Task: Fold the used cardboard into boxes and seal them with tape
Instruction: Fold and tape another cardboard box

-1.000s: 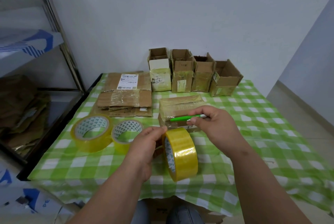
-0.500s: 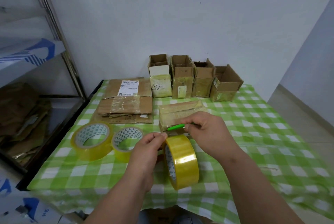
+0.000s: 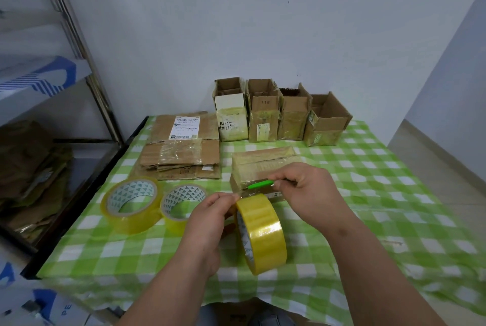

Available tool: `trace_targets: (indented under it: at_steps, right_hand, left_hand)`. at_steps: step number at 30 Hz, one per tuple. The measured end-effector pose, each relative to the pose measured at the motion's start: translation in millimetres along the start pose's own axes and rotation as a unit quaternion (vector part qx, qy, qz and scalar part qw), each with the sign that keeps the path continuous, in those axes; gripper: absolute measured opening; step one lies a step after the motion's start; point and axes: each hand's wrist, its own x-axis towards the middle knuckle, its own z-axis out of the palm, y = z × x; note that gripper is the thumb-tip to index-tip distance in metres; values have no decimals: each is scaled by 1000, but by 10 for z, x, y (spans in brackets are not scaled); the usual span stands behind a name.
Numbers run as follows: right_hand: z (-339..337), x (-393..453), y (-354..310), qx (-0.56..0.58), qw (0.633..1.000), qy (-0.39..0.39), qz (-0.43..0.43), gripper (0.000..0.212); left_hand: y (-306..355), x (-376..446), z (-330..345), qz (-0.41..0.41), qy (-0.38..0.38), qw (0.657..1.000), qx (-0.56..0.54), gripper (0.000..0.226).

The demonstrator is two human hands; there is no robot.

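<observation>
Green-and-white checked cloth covers the tabletop, which stands against a pale wall. Near the middle, a roll of yellow tape stands on edge, and the left hand holds it on its left side, thumb and fingertips pinched together at the roll's top edge. Just beyond the roll lies a folded box wrapped in old tape, its near end touching or almost touching the roll. The right hand hovers over the box's near right part, fingers curled round a green cutter whose tip points left across the box's front face, just above the left fingertips.

To the left of the left hand two more rolls lie flat on the cloth, side by side and touching. Behind them sits a stack of flattened cardboard, the top sheet bearing a white label. Along the wall four open boxes stand in a row, well beyond both hands. A metal shelf stands at the left edge.
</observation>
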Motion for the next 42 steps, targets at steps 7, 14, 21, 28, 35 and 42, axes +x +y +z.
trace_targets:
  at_steps: [7, 14, 21, 28, 35, 42]
  right_hand:
    - [-77, -41, 101, 47, 998, 10, 50, 20]
    - [-223, -101, 230, 125, 983, 78, 107, 25]
    - [-84, -97, 186, 134, 986, 49, 86, 26]
    - [37, -28, 132, 58, 997, 31, 34, 19]
    - [61, 28, 72, -26, 999, -4, -44, 20]
    - [34, -5, 225, 1, 999, 23, 48, 20]
  left_hand:
    - [16, 29, 17, -12, -5, 1000, 22, 9]
    - [13, 68, -6, -34, -8, 999, 30, 22]
    - [-19, 49, 42, -24, -15, 999, 38, 11]
    - [-27, 47, 49, -8, -19, 999, 30, 7]
    - [-16, 54, 45, -27, -9, 999, 21, 15]
    - [-19, 88, 9, -44, -11, 999, 20, 33]
